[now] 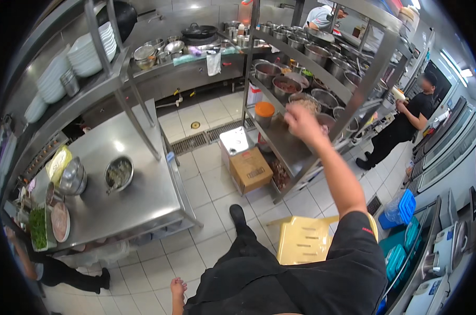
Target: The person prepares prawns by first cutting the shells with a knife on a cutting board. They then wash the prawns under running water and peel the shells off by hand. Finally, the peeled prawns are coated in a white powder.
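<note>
My right hand (304, 121) is raised at the end of an outstretched arm, fingers curled downward. It overlaps the lower tier of a steel shelf rack (287, 143); whether it touches or holds anything is hidden. Close by are a metal bowl of pale pieces (305, 103), a bowl of reddish food (287, 86) and a container with an orange lid (264, 110). Low at my side hangs my left hand (178, 286), fingers loosely bent with nothing visible in them, above the tiled floor (149, 271).
A yellow plastic stool (304, 239) stands beside me. Ahead, a cardboard box (250, 170) sits by the rack. The steel table (151, 197) at left bears a bowl of shrimp (120, 173). One person (409, 106) stands at right, another (65, 271) at lower left, a third (320, 17) behind the rack.
</note>
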A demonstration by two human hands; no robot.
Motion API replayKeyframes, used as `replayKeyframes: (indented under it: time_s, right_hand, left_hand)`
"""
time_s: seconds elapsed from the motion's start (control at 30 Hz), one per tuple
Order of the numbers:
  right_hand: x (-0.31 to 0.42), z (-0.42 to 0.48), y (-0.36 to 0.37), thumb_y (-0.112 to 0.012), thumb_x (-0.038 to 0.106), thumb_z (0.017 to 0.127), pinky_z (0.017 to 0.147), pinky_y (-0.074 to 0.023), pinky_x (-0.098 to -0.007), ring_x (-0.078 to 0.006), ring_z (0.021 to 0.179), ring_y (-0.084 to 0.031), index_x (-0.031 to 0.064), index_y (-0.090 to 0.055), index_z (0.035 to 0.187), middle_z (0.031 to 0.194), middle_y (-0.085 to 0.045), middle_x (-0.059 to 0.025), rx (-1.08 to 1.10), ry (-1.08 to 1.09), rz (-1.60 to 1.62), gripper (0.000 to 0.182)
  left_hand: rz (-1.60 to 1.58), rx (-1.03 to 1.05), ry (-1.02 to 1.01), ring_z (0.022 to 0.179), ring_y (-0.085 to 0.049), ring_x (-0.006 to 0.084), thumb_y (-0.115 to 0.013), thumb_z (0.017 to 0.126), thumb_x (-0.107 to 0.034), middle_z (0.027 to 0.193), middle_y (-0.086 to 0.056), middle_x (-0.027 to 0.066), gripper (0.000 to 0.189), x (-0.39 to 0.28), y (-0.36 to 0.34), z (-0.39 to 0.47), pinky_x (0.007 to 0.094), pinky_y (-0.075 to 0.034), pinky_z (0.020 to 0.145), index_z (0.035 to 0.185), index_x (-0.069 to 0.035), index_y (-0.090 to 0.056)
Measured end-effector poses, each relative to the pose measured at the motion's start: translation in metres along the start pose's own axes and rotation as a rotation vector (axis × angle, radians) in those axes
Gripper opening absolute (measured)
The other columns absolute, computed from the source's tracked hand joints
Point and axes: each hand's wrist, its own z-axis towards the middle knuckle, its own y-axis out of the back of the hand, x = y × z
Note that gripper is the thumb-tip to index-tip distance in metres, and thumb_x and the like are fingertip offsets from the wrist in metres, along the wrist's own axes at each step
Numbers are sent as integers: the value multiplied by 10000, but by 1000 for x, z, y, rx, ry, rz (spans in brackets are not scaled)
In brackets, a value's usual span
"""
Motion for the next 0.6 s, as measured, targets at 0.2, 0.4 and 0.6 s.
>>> replayKeyframes:
  time_s: [0.2,0.4,0.6]
  right_hand:
    - [-78,278,86,-622,224,869,832,-503,-423,-354,923,-655,40,-673,1057,962,-689,-185,-196,-47,-99,268]
    - [-216,453,90,-643,143,798,719,-511,-375,-267,795,-679,42,-704,962,892,-705,-154,-95,-97,-246,202]
    - [-299,500,26,-632,45,702,667,-529,-448,-309,816,-703,61,-742,921,899,-719,-173,525,-375,-626,245]
  left_hand:
    - [1210,122,-769,768,-633,215,-590,926,-186,1002,-630,81,257,-47,-65,81,350,-532,657,1151,-63,-567]
    - [664,94,-358,778,-635,211,-595,926,-190,996,-636,82,249,-164,-207,151,348,-531,672,1138,-61,-576]
    - [533,101,-302,787,-636,208,-600,925,-193,990,-642,82,241,-243,-285,184,346,-529,688,1125,-59,-585]
